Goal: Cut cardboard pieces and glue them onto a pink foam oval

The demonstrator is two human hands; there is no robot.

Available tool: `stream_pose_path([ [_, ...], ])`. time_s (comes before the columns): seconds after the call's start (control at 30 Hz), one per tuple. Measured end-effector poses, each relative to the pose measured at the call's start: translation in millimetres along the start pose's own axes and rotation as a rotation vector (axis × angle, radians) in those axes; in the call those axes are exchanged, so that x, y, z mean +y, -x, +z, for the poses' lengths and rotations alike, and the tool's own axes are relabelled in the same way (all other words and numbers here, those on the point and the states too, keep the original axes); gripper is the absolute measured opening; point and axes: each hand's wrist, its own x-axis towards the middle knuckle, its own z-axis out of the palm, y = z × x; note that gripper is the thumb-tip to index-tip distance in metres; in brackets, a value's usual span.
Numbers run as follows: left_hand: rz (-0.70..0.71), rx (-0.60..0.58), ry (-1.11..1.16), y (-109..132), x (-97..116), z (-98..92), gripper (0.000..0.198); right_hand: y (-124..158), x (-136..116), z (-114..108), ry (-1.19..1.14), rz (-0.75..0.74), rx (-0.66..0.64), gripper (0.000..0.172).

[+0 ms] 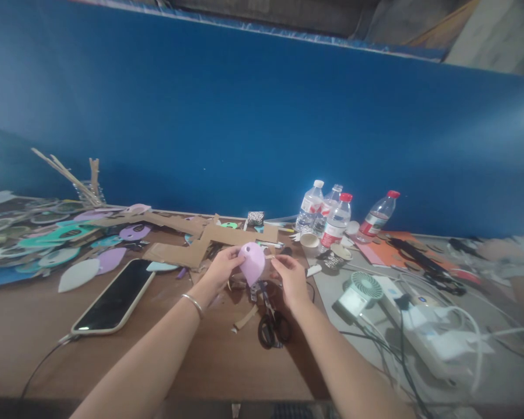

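Note:
My left hand (225, 266) pinches the edge of a purple leaf-shaped cutout (253, 263) with a small hole near its top, held up above the table. Close to the cutout's right side is my right hand (289, 279), its thumb and fingertips pressed together on a small pale strip (269, 256) whose kind I cannot make out. Below both hands, black-handled scissors (273, 329) lie on the brown table, blades pointing away from me. A short cardboard strip (245, 318) rests just left of the scissors.
Left stand a phone (116, 297) on a cable and piled coloured cutouts (61, 235). Cardboard pieces (179, 251) lie behind my hands. Several plastic bottles (337, 220), a small fan (363, 291) and a power strip (419, 331) with cables are at right. A blue partition (253, 128) rises behind.

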Motion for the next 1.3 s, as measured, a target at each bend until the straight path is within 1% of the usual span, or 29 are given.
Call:
stream_pose_path([
  [0.2,0.0,0.014,-0.008,1.3,0.4,1.9,0.032,-0.2,1.3,0.5,0.034,-0.019,0.008,0.023],
  [0.33,0.003,-0.005,-0.02,-0.8,-2.5,0.0,0.034,-0.1,0.9,0.7,0.048,-0.02,0.017,0.024],
  [0.47,0.001,-0.02,-0.022,-1.7,-4.7,-1.0,0.033,-0.4,1.0,0.8,0.022,-0.021,0.022,0.025],
  [0.7,-0.018,-0.027,-0.02,-1.6,-5.8,-1.4,0.034,-1.6,3.6,0.8,-0.01,-0.015,0.019,0.019],
  [0.93,-0.015,-0.029,-0.029,-3.0,-7.2,-2.2,0.034,-1.2,3.4,-0.4,-0.021,-0.015,0.011,0.019],
  [1.1,-0.031,-0.022,0.017,-1.1,-4.9,-0.5,0.034,-0.1,1.2,0.2,-0.018,-0.012,-0.007,0.021],
  [1.3,-0.042,-0.004,0.01,1.8,-1.6,1.6,0.033,-1.8,3.8,-0.8,-0.025,-0.007,-0.002,0.023],
])
